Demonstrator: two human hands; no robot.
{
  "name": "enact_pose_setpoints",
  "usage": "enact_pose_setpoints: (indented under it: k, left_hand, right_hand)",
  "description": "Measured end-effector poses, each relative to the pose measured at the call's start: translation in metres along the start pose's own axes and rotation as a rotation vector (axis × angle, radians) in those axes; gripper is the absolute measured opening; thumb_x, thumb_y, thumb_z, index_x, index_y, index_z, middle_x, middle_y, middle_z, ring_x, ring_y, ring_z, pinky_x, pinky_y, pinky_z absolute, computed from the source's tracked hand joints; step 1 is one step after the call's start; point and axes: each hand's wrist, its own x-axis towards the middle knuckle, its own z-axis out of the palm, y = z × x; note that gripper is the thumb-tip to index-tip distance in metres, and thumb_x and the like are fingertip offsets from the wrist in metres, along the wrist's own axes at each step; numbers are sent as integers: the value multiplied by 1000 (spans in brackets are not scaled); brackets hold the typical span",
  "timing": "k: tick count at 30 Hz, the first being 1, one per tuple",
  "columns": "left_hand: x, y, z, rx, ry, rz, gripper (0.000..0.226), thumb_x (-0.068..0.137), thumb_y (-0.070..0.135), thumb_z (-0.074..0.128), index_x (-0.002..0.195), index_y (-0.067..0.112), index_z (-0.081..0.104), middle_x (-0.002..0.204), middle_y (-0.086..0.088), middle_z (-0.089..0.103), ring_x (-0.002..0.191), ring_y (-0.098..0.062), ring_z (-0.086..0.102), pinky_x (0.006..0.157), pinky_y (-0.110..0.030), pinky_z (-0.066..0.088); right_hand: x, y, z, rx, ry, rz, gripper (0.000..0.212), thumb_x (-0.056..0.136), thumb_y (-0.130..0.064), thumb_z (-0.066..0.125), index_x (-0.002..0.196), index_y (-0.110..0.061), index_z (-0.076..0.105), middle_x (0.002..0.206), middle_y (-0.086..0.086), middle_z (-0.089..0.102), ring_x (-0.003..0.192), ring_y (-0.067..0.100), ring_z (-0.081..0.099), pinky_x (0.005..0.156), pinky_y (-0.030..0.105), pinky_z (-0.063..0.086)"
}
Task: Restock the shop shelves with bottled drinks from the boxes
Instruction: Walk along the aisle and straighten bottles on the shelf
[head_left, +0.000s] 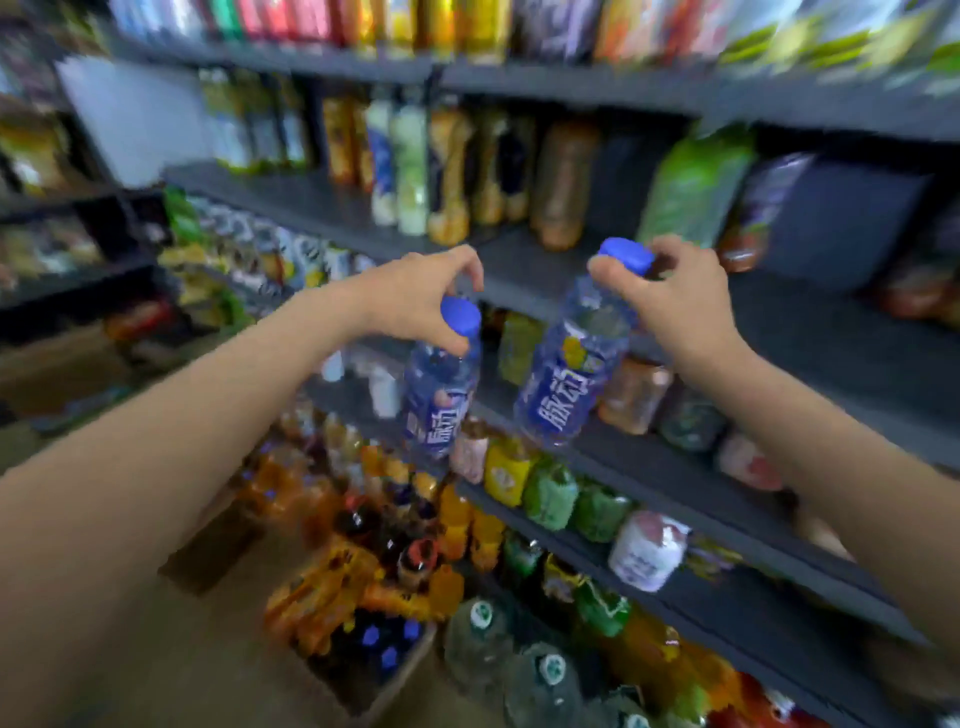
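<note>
At the far left stand blurred racks of snacks, and low down near the floor an open box (363, 613) is packed with orange-wrapped and dark bottles, so stock remains to unpack.

The left hand (415, 301) pinches the left bottle (439, 395) by the neck just under its blue cap, fingers curled round it. That bottle hangs in the air in front of the shelves (675, 467), touching nothing else. Its long axis runs close to vertical, cap up, base tipped slightly down and away.

Just to its right, apart from it, the right bottle (571, 374) is held the same way: the right hand (670, 296) grips its blue cap and neck from above. This one leans more, cap up and to the right, base down and to the left, hovering over the edge of a dark shelf.

Further right, the shelves carry rows of mixed drinks, with some bare dark gaps on the middle level.

As a judgement, the work is midway: both bottles are lifted but neither is set down, the shelves are partly filled, and the box is far from emptied.
</note>
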Motion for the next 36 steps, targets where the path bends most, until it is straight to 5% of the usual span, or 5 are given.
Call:
enact_pose_setpoints:
  k: [5, 9, 19, 30, 36]
  left_hand:
    - [35, 170, -16, -50, 95, 257, 46, 68, 23, 78, 98, 21, 42, 96, -8, 63, 86, -25, 58, 77, -35, 46]
    - [53, 307, 22, -93, 79, 456, 47, 67, 24, 78, 98, 19, 43, 94, -6, 63, 88, -28, 58, 80, -38, 47]
    - [80, 563, 138, -172, 51, 690, 39, 75, 20, 73, 97, 16, 41, 92, 0, 53, 81, -19, 48, 76, -29, 37]
    - [125, 651, 201, -36, 171, 764, 35, 83, 20, 63, 110, 13, 42, 112, -2, 42, 102, -17, 40, 89, -22, 30]
    - [152, 657, 214, -94, 182, 746, 35, 84, 22, 63, 111, 16, 41, 113, 1, 42, 105, -17, 40, 87, -20, 30]
  right_hand:
    - [-13, 9, -177, -245, 225, 14, 45, 78, -46, 67, 76, -3, 53, 73, 8, 51, 73, 22, 45, 64, 29, 27]
    - [-52, 52, -299, -346, 368, 75, 51, 79, -45, 67, 57, -14, 33, 57, 4, 38, 65, 23, 37, 57, 30, 17]
    - [-149, 189, -550, -580, 544, 122, 35, 78, -34, 71, 78, -6, 51, 77, 7, 45, 72, 21, 41, 60, 26, 18]
    - [-141, 290, -613, -511, 725, 264, 38, 86, -30, 63, 98, 5, 52, 102, 21, 48, 86, 29, 45, 62, 21, 19]
    - [-119, 317, -603, -275, 393, 516, 81, 78, -28, 74, 141, -13, 26, 143, 18, 23, 125, 35, 39, 95, 37, 39]
